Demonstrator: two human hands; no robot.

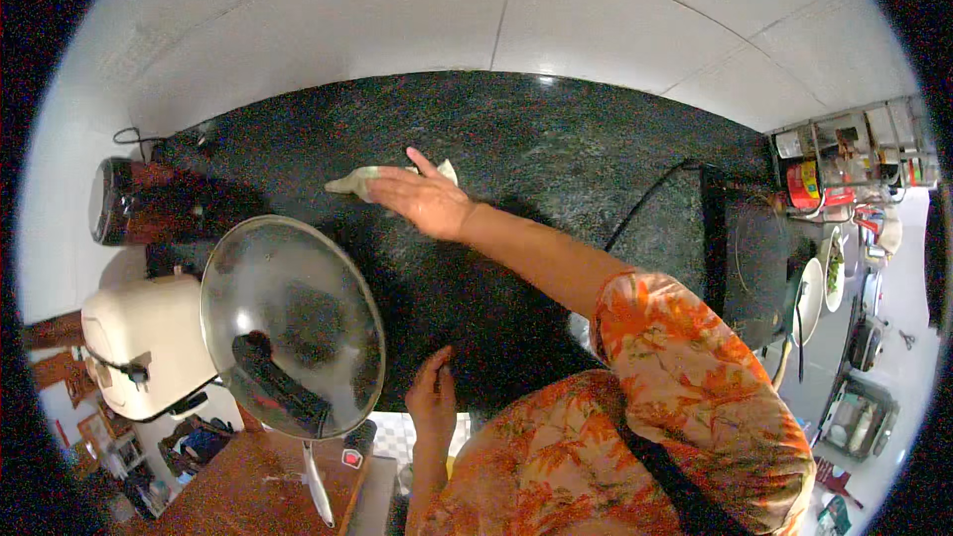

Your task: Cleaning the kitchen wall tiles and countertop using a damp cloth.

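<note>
My right hand (424, 201) lies flat over a pale cloth (350, 182) on a dark speckled stone counter (595, 141). Its thumb is spread, and cloth shows on both sides of the fingers. My left hand (433, 391) hangs at the counter's front edge, fingers loosely bent and a gap beside the thumb; I see nothing held in it. To the left of both hands is a large round glass lid (298, 298) with a dark handle (279, 376) on it. A pale handle (319, 487) sticks out below its rim.
A cream appliance (149, 335) with a black plug (136, 372) and a dark glossy appliance (115, 201) stand at left. On the right are a black cooktop (756, 260) with a cord (648, 201), a wire rack (819, 119) and a white bowl (810, 290). A tiled wall (417, 15) bounds the back.
</note>
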